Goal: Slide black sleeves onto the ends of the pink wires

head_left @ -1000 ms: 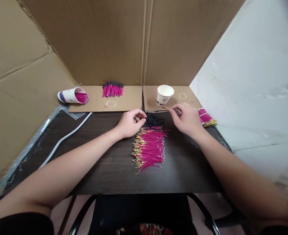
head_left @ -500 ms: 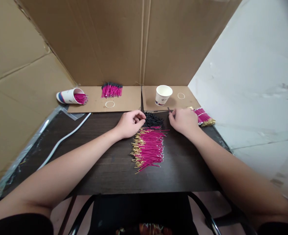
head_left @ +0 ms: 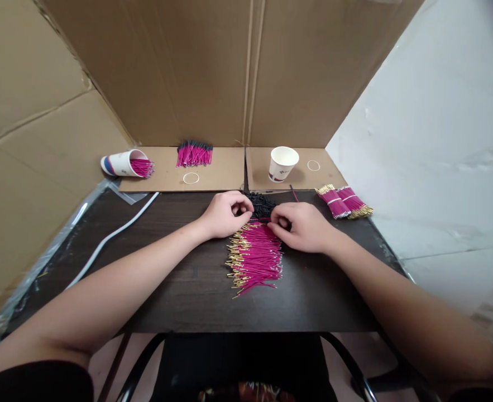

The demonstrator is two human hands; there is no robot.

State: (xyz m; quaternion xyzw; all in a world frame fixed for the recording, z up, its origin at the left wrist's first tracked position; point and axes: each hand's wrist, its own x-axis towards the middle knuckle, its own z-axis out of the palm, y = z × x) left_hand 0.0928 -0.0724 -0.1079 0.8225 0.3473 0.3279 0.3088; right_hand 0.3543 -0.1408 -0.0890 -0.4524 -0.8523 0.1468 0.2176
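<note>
Pink wires (head_left: pixel 261 254) with gold tips on the left and silver tips on the right lie in a pile on the dark table. Small black sleeves (head_left: pixel 263 204) are heaped just behind them. At the heap's left edge is my left hand (head_left: pixel 229 215), thumb and fingers pinched; anything between them is hidden. My right hand (head_left: pixel 300 226) pinches at the right end of a pink wire along the pile's back edge. A single pink wire with a black end (head_left: pixel 293 193) lies loose behind my right hand.
A white paper cup (head_left: pixel 283 164) stands on cardboard (head_left: pixel 229 167) at the back. Another cup (head_left: pixel 118 164) lies sideways, holding pink wires. Black-ended wires (head_left: pixel 195 154) and two rubber bands (head_left: pixel 191 178) rest nearby. Banded wire bundles (head_left: pixel 340 202) sit right; a white cable (head_left: pixel 116 229) runs left.
My right hand has come left and nearer, from beside the bundles to the pink pile, leaving the black-ended wire on the table. My left hand stays by the sleeves. The view has shifted slightly.
</note>
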